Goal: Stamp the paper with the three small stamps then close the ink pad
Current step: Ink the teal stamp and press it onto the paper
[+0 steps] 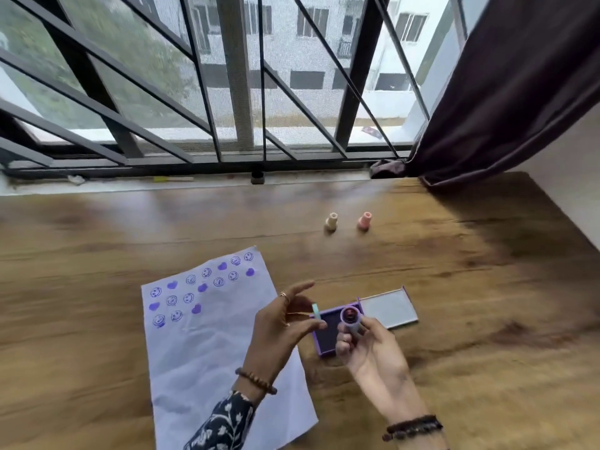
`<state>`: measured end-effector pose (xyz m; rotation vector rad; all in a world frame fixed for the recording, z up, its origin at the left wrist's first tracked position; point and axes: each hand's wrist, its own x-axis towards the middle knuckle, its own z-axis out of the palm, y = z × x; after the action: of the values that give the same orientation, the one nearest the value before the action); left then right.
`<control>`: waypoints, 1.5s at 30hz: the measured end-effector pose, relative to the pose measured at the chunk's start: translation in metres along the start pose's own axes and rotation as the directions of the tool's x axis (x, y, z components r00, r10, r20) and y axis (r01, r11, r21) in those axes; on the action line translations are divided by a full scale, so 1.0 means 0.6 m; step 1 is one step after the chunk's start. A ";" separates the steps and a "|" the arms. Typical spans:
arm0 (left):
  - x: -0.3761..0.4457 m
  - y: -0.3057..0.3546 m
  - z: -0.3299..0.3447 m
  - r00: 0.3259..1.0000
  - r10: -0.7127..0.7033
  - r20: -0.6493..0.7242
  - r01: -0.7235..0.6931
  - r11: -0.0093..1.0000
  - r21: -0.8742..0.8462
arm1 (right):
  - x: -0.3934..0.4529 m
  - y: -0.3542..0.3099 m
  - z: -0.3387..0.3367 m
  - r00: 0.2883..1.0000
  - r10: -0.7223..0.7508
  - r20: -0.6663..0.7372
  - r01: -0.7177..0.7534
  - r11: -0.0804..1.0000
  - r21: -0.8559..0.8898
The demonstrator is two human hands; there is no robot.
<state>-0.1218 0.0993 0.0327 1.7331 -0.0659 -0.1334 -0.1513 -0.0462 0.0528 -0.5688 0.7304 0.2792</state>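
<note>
A white paper lies on the wooden table, its upper part printed with purple smileys and hearts. To its right sits the purple ink pad, open, with its lid folded out to the right. My right hand holds a small purple stamp above the pad, its round face turned up toward me. My left hand pinches a small teal cap just left of the stamp. A cream stamp and a pink stamp stand farther back.
The wooden table runs to a barred window at the back. A dark curtain hangs at the right and touches the table's far right corner. A white wall edges the table on the right.
</note>
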 end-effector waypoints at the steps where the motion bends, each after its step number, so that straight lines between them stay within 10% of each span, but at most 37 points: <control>1: -0.002 -0.006 -0.003 1.000 -0.016 0.006 0.016 1.000 0.012 | 0.001 0.000 -0.009 1.000 -0.018 -0.025 0.017 1.000 -0.012; 7: -0.009 -0.041 -0.010 0.996 -0.085 0.035 0.080 0.989 0.126 | 0.011 0.003 -0.049 0.928 -0.360 -0.092 0.253 0.793 -0.554; 12: 0.003 -0.051 0.000 0.973 -0.171 0.155 0.137 0.969 0.208 | 0.012 0.026 -0.060 0.648 -0.655 0.389 0.303 -0.247 -0.920; 16: 0.012 -0.050 0.001 0.970 -0.169 0.176 0.125 0.963 0.238 | 0.012 0.042 -0.047 0.611 -0.574 0.545 0.207 -0.549 -0.810; 33: -0.001 -0.031 -0.036 0.983 -0.099 0.152 0.065 0.975 0.212 | 0.070 -0.071 0.071 0.990 -0.137 -0.007 -0.082 -0.550 -0.831; 37: -0.034 -0.039 -0.110 0.998 -0.040 -0.052 0.047 0.989 0.139 | 0.066 -0.049 0.096 0.967 -0.247 0.060 -0.082 -0.525 -0.847; 42: -0.055 -0.073 -0.218 0.949 -0.238 -0.207 0.221 0.970 -0.104 | 0.052 0.094 0.162 0.856 -0.402 0.326 0.303 -0.120 -0.945; 45: -0.057 -0.093 -0.257 0.932 -0.331 -0.148 0.290 0.926 -0.243 | 0.067 0.178 0.188 0.755 -0.452 0.475 0.409 -0.242 -0.880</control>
<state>-0.1381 0.2635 0.0046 1.5188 0.3547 -0.2034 -0.1065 0.1081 0.0511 -2.3306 0.0993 0.0428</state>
